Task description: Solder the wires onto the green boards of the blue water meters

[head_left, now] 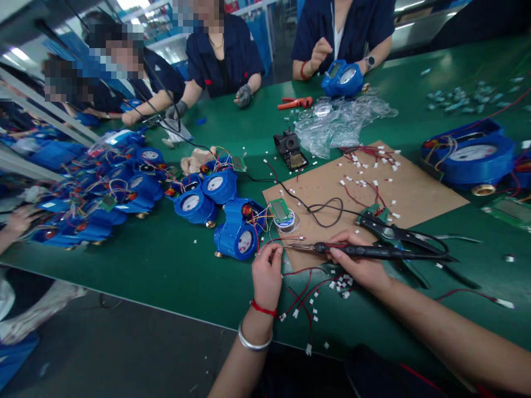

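My right hand (360,265) grips a black soldering iron (365,251), its metal tip pointing left toward my left hand. The fingertips of my left hand (267,272) are pinched together beside that tip, on a thin wire end too small to make out clearly. Just beyond them a blue meter (238,231) lies with its wires leading to a green circuit board (279,210). The board rests by a solder spool (286,222). Red and black wires with white connectors (309,298) are scattered on the table between my forearms.
Many blue meters (139,185) crowd the left. Brown cardboard (332,188) bears loose wires, and pliers (409,243) lie at its right. A soldering stand (290,149) and clear plastic parts (332,127) sit farther back. Several people work across the green table (166,276).
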The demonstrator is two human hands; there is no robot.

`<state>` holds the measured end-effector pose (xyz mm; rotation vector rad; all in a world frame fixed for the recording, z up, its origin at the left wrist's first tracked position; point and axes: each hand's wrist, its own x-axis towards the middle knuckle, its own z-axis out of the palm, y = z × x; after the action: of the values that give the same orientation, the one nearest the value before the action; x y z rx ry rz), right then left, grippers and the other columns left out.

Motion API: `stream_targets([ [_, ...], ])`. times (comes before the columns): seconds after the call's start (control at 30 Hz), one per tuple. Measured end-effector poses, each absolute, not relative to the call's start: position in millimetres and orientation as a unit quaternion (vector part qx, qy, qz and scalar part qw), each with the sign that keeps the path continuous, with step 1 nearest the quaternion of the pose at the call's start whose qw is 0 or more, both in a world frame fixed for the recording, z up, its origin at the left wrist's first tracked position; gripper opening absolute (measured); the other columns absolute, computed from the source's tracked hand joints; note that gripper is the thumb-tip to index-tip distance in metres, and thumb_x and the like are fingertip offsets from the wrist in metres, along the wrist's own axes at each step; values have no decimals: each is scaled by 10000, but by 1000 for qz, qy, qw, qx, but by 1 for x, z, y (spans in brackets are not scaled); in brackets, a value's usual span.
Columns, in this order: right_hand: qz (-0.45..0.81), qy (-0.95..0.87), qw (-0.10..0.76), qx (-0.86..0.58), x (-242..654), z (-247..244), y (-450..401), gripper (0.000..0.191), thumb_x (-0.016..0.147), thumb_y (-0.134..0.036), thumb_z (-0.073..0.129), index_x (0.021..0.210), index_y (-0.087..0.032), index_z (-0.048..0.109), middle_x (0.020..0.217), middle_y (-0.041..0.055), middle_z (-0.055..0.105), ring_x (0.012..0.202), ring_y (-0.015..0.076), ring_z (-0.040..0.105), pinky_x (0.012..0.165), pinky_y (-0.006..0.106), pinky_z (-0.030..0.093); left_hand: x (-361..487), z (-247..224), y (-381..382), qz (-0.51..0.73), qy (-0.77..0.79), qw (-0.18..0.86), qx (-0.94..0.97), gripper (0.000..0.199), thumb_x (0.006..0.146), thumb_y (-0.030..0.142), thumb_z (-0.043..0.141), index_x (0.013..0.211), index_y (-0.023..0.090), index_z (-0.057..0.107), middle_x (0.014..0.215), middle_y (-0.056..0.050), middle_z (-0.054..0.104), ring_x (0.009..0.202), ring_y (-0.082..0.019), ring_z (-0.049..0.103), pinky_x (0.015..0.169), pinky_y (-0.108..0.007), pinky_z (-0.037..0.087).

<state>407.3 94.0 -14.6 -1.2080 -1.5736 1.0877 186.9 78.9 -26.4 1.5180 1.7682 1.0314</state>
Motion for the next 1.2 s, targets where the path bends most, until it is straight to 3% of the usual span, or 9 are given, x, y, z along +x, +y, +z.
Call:
stream_targets([
  [1.2, 436, -627, 415, -494, 406, -18, 95, 157, 833, -344, 599, 900, -204, 574, 799, 37, 652, 722, 178, 618, 642, 305, 490, 187, -28, 79, 385, 674, 303, 553, 166, 886, 293, 486, 868, 192, 617, 828, -24, 639, 773, -151, 585, 721, -264, 451],
])
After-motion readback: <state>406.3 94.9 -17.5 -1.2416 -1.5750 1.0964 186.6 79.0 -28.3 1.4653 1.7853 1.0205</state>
